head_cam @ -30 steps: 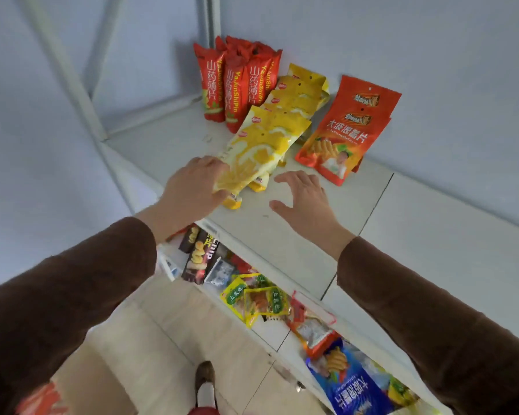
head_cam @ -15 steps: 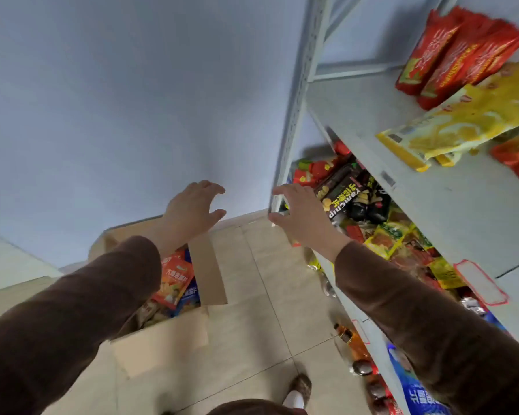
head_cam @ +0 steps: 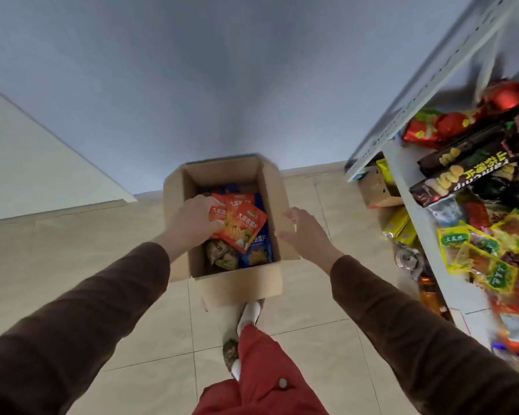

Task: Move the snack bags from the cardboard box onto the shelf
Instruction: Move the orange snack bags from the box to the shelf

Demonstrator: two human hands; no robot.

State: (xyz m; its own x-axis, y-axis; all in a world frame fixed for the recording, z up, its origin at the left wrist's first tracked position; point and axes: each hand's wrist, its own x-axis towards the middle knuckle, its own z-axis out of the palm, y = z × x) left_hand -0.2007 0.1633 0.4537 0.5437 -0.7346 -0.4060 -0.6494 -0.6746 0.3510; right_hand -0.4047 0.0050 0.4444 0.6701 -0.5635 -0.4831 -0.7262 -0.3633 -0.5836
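Observation:
An open cardboard box (head_cam: 237, 283) stands on the tiled floor in front of me. Orange snack bags (head_cam: 243, 226) lie on top inside it, over blue bags (head_cam: 259, 250) and brownish ones. My left hand (head_cam: 192, 223) is inside the box, thumb and fingers curled around the left edge of the orange bags. My right hand (head_cam: 306, 235) hovers open over the box's right flap and holds nothing. The shelf (head_cam: 408, 211) rises at the right, its lower level crowded with snack packs.
Black chip boxes (head_cam: 462, 172), red bags (head_cam: 441, 127) and green-yellow packets (head_cam: 486, 253) fill the shelf level. A small carton (head_cam: 375, 190) and bottles sit under the shelf. My foot (head_cam: 249, 313) touches the box's near side. A blue wall stands behind.
My view swung from the upper shelf down to the box on the floor. Both hands left the shelf; my left hand went into the box onto the orange bags.

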